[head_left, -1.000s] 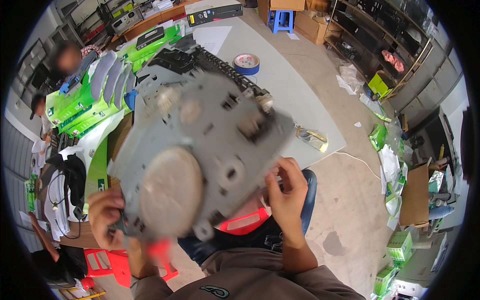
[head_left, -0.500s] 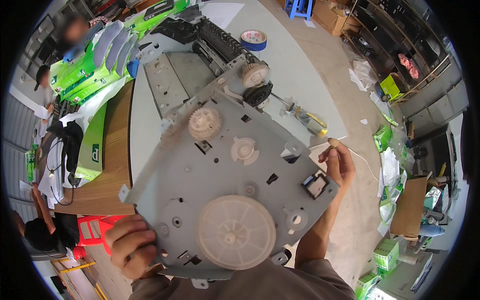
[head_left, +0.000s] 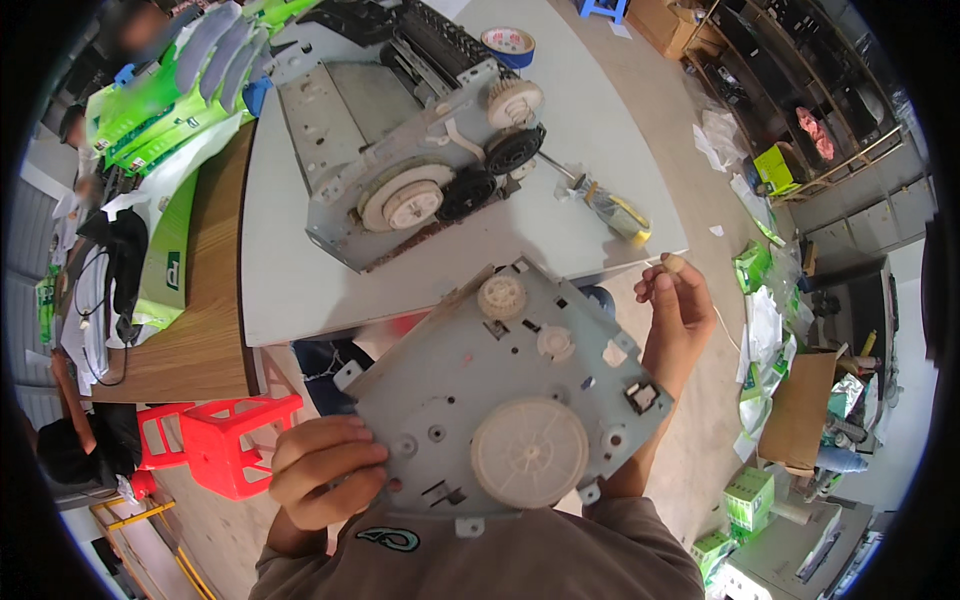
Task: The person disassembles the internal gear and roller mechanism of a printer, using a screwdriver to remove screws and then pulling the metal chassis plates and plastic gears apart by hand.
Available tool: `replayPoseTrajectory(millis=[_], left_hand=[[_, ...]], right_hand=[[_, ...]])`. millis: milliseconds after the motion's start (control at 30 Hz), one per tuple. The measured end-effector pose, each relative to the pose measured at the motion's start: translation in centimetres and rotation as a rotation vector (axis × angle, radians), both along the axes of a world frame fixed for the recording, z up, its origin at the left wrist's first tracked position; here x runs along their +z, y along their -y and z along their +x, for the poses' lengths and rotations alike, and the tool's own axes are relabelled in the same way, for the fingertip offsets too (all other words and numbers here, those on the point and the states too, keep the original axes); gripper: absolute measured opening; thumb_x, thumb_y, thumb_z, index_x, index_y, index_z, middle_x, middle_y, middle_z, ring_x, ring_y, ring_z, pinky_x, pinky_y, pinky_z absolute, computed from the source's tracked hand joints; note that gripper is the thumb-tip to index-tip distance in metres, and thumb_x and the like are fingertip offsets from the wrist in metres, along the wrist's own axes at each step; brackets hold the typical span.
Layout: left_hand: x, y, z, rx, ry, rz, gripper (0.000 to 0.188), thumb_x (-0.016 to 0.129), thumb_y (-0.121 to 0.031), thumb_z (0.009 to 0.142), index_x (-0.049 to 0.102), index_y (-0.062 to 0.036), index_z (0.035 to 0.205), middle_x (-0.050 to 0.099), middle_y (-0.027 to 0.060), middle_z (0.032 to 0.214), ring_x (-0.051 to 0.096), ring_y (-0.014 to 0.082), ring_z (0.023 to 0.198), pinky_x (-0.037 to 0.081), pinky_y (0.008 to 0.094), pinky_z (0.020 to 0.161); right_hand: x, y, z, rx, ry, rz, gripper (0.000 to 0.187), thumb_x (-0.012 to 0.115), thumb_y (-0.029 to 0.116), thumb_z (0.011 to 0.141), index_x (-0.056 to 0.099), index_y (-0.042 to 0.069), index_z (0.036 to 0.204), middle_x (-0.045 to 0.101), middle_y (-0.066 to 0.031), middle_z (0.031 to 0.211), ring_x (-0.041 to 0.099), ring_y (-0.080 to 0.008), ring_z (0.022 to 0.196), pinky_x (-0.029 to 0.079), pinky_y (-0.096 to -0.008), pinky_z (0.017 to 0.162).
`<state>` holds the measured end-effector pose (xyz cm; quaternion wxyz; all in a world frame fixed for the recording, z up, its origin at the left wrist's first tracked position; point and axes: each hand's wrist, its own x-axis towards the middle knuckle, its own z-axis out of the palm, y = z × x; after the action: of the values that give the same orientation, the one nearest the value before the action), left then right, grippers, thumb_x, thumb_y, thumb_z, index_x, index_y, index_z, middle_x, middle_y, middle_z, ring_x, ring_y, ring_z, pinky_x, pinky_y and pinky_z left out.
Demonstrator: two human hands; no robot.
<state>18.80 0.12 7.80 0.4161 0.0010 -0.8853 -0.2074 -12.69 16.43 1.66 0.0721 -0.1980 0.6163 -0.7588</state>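
Note:
My left hand grips the left edge of a grey metal plate, fingers on its face. The plate is tilted toward me in front of my body and carries a large translucent white gear, a smaller cream gear and a white round fitting. Beyond the plate's right edge, my right hand pinches a small beige piece, its kind too small to make out. The plate overlaps my right forearm; whether they touch is hidden. On the table lies a metal machine frame with white and black gears along its near side.
A screwdriver with a clear and yellow handle lies on the white table, right of the frame. A blue-edged tape roll sits farther back. Green packages are piled left, above a red stool. Shelves stand right.
The plate has come down and nearer my body with my left hand, uncovering the machine frame's gears. My right hand keeps its pinch and has barely moved.

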Motion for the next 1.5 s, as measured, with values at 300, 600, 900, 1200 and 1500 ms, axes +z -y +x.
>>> replayPoseTrajectory(millis=[300,600,900,1200,1500], left_hand=[[-5.1,2.6,-4.0,-0.091,-0.14,0.174,0.017,0.079,-0.014,0.075,0.066,-0.0041,0.081,0.069,0.0105,0.084,0.065,0.0267,0.081,0.06,0.0348,0.067],[-6.2,5.4,-5.1,-0.041,-0.094,0.37,0.022,0.079,-0.007,0.06,0.067,-0.0036,0.078,0.069,0.0092,0.083,0.065,0.0253,0.077,0.056,0.0324,0.062],[-7.6,7.8,-6.3,-0.001,-0.093,0.542,0.027,0.078,-0.001,0.051,0.069,-0.0047,0.077,0.068,0.006,0.081,0.065,0.0243,0.074,0.054,0.0319,0.06],[-9.3,9.1,-5.6,-0.025,-0.114,0.675,0.035,0.079,0.0,0.054,0.07,-0.0036,0.087,0.068,0.0084,0.083,0.06,0.024,0.068,0.047,0.0309,0.056],[-9.6,9.0,-5.9,0.056,-0.139,0.674,0.048,0.064,0.014,0.052,0.065,-0.0007,0.098,0.066,0.0136,0.085,0.057,0.0261,0.065,0.045,0.0327,0.056]], right_hand=[[4.7,0.8,-2.6,0.283,-0.096,0.025,0.024,0.074,0.011,0.089,0.064,0.0,0.106,0.071,-0.0148,0.088,0.066,-0.02,0.077,0.048,-0.0306,0.07],[7.9,6.0,-3.5,0.625,-0.031,0.145,0.027,0.082,0.012,0.08,0.062,-0.002,0.093,0.065,-0.0144,0.086,0.064,-0.0197,0.078,0.052,-0.0292,0.07],[9.4,10.2,-3.4,0.749,-0.053,0.347,0.025,0.079,0.0,0.078,0.065,-0.004,0.099,0.066,-0.0124,0.09,0.065,-0.0195,0.083,0.053,-0.0307,0.073],[10.1,11.7,-1.4,0.654,-0.02,0.327,0.033,0.082,-0.004,0.072,0.065,-0.008,0.1,0.07,-0.016,0.097,0.07,-0.0262,0.088,0.056,-0.0366,0.079],[10.7,10.8,-2.9,0.438,0.063,0.536,0.072,0.092,0.015,0.066,0.053,-0.002,0.125,0.065,-0.0111,0.112,0.066,-0.0175,0.096,0.054,-0.0305,0.087]])
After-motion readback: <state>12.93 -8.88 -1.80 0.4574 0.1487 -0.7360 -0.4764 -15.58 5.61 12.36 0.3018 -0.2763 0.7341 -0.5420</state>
